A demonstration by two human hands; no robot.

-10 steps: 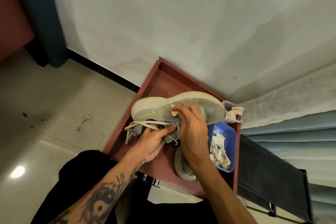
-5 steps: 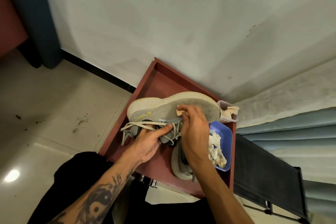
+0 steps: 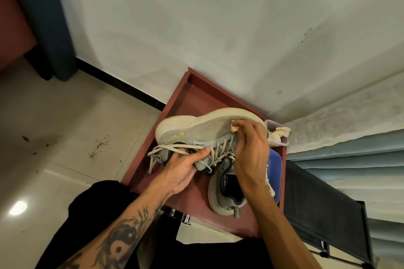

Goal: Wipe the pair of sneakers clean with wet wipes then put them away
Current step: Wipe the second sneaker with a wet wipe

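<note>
A grey sneaker [image 3: 196,129] with a cream sole lies on its side above the red-brown table [image 3: 192,96]. My left hand [image 3: 183,168] grips it at the collar, thumb over the laces. My right hand [image 3: 251,148] pinches a wet wipe [image 3: 235,128] and presses it on the mesh near the toe. The second sneaker [image 3: 220,190] stands on the table under my right wrist, partly hidden.
A blue tray [image 3: 275,170] of used wipes sits at the table's right edge. A clear box [image 3: 276,135] with wipes stands at the far right corner. The wall is just behind. A black folding frame [image 3: 323,207] is on the right. Tiled floor with dirt specks lies to the left.
My right hand has slid the wipe along the sneaker's side toward the toe. My left hand keeps the same hold on the collar.
</note>
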